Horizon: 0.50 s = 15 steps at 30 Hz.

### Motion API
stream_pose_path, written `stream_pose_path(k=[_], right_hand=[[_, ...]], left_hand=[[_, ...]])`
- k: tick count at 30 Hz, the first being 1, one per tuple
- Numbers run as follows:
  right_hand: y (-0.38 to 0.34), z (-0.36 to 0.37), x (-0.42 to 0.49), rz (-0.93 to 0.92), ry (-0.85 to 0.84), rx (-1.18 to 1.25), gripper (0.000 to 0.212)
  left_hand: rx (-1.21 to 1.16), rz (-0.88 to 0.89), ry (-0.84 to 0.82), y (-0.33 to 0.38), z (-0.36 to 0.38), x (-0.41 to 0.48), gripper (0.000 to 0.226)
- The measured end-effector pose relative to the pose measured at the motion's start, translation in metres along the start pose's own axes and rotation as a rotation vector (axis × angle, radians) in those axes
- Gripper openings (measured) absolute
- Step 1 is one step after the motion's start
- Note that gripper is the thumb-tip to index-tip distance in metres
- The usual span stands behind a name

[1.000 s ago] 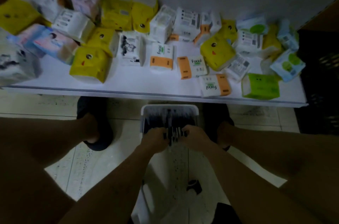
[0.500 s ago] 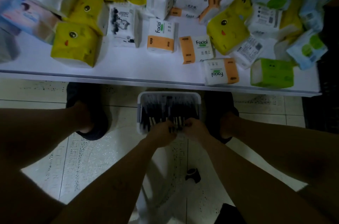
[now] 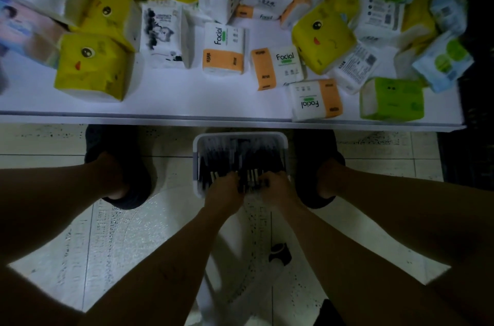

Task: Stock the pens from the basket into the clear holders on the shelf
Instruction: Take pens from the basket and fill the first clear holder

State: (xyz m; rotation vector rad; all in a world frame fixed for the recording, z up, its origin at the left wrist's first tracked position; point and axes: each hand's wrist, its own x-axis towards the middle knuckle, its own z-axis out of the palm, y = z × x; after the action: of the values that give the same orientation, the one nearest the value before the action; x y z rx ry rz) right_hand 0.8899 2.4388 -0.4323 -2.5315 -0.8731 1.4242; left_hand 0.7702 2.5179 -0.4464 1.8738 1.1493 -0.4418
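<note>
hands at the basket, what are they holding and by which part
Left hand and right hand together grip a bunch of pens by its near end.

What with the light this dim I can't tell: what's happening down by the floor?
A person leans over a white basket standing on the floor between their feet, just below the shelf of tissue packs. Their left grip and right grip meet at the basket's near end, both holding a bunch of dark pens. No clear holders are in view.

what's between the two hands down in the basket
A bunch of dark pens, gripped by the left hand and right hand at the near end of the basket; head view.
</note>
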Motion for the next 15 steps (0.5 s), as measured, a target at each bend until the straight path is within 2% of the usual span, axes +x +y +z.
stream_pose_path(k=[3, 5, 8, 10, 13, 15], right_hand=[[-0.002, 0.003, 0.002, 0.011, 0.069, 0.018, 0.031], [-0.006, 0.005, 0.005, -0.021, 0.064, 0.013, 0.045], [-0.014, 0.006, 0.008, -0.083, -0.078, -0.039, 0.068], [-0.019, 0.003, 0.012, -0.126, -0.127, -0.101, 0.067], [-0.025, -0.001, 0.015, -0.143, -0.211, -0.275, 0.058], [-0.027, -0.001, 0.017, -0.14, -0.194, -0.313, 0.052]], left_hand=[[-0.06, -0.072, 0.041, 0.0, 0.001, 0.0, 0.029], [-0.068, -0.077, 0.051, -0.001, 0.002, -0.001, 0.03], [-0.003, -0.029, 0.021, -0.001, 0.002, -0.003, 0.04], [0.069, -0.004, 0.009, 0.0, 0.002, -0.003, 0.044], [0.179, -0.002, 0.023, 0.004, 0.005, -0.006, 0.026], [0.206, -0.019, 0.025, 0.005, 0.007, -0.007, 0.02]])
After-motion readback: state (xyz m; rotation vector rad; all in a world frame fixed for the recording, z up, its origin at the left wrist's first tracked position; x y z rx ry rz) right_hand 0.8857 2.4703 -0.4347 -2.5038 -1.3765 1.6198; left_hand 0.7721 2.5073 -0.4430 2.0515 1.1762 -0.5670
